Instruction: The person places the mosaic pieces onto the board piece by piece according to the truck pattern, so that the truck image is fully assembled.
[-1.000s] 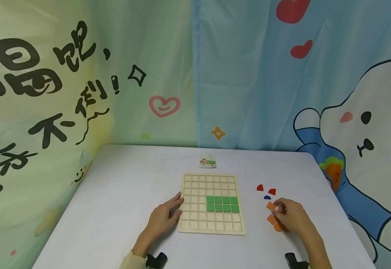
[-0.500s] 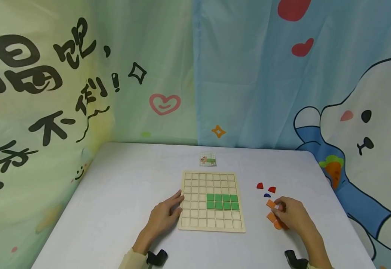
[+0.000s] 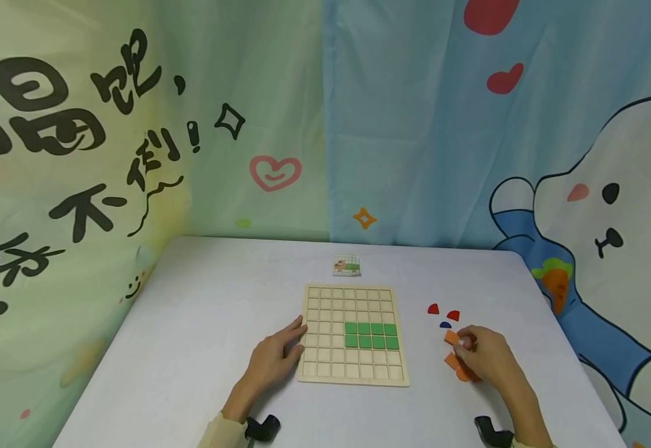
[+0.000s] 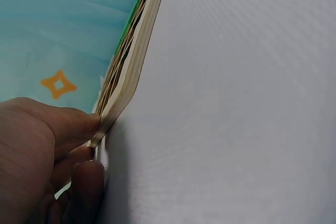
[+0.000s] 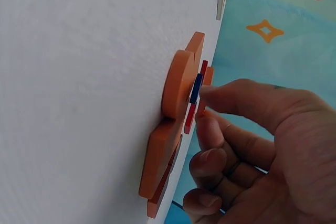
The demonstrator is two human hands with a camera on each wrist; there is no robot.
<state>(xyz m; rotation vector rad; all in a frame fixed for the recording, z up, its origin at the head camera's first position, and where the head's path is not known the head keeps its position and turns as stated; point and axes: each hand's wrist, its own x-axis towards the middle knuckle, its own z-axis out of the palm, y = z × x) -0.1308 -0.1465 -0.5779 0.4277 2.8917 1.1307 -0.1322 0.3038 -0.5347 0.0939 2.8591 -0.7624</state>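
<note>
My left hand (image 3: 272,361) rests at the left edge of a wooden grid board (image 3: 321,367), thumb and fingertips touching its side; the left wrist view shows the board's rim (image 4: 134,72) close up. Green square tiles (image 3: 371,336) fill two rows in the board's right half. To the right, my right hand (image 3: 485,354) pinches an orange square tile (image 3: 451,337) between thumb and index finger. Right below that hand lie more orange pieces, a square (image 3: 451,361) and a round-edged one (image 5: 177,85), with others partly hidden by the hand.
Behind the orange pieces lie two red quarter-round pieces (image 3: 434,309) and a blue half-round piece (image 3: 445,325). A small picture card (image 3: 346,265) sits beyond the board on the white table (image 3: 219,280). A printed curtain (image 3: 393,124) hangs behind.
Both hands stay nearly where they were, and so do the board and the pieces. The head view has shifted slightly.
</note>
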